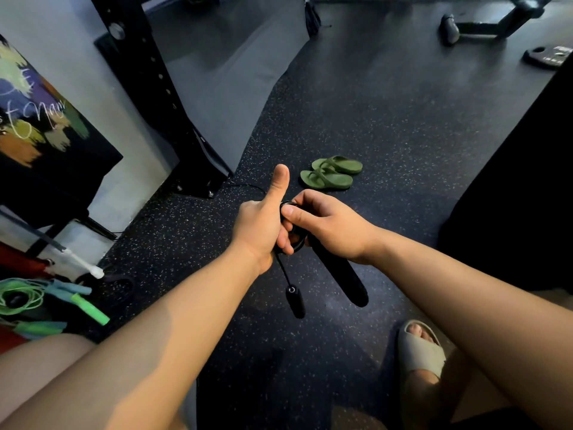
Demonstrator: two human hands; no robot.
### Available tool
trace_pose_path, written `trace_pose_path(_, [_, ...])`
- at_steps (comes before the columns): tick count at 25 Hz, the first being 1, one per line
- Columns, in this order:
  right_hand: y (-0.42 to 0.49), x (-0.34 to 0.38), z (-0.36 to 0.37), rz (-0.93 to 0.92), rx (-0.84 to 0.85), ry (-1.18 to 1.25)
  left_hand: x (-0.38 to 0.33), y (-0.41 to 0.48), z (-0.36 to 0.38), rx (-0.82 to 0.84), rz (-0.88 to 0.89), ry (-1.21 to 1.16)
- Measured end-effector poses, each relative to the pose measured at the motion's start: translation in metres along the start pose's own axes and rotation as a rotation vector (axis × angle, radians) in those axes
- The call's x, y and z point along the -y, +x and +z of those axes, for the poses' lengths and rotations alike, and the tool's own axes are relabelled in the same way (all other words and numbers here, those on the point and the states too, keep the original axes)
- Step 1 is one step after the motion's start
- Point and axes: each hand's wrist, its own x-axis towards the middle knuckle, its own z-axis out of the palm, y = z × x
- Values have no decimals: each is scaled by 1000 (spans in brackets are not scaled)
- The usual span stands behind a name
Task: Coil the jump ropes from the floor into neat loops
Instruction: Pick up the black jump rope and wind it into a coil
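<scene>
Floor [387, 119]: dark speckled rubber.
On it: green sandals [331, 172], coiled green rope [21, 297], weight plate [547, 55].

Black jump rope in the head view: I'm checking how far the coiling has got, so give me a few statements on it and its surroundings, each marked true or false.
1. Both hands hold the black jump rope. True: left hand and right hand meet on its loops.
2. Both black handles lie on the floor. False: the small handle dangles below the left hand, and the long handle hangs from the right.
3. A green jump rope lies coiled at lower left. True.
4. The green flip-flops are on the person's feet. False: they sit empty on the floor beyond the hands.
</scene>
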Motion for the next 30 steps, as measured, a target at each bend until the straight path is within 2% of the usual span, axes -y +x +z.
trace_pose_path(3, [-1, -1, 2, 20, -15, 21, -1, 1, 1, 5, -20, -7])
trace_pose_path(7, [-2, -5, 3, 9, -25, 166, -5, 5, -10, 251, -74, -75])
trace_pose_path(9, [-3, -6, 2, -3, -11, 183, -5, 6, -12, 291, -70, -63])
trace_pose_path(14, [-5, -5, 12, 6, -72, 35, 3, 13, -8, 11, 35, 4])
trace_pose_path(15, [-6, -5, 14, 2, -85, -2, 1, 16, -10, 2, 44, 5])
trace_pose_path(17, [-7, -3, 12, -1, -99, 24, -5, 21, -16, 157, 28, 23])
trace_pose_path(19, [-10, 0, 2, 16, -65, 148, -9, 23, -24, 445, -31, 14])
trace_pose_path(22, [-12, -2, -10, 21, 9, 84, -10, 20, -40, 772, -46, -58])
trace_pose_path(27, [-12, -1, -28, 73, 110, 18, -15, 18, -55, 852, -126, 106])
trace_pose_path(30, [-11, 6, -42, 69, 235, -253, -17, 15, -60, 887, -131, 289])
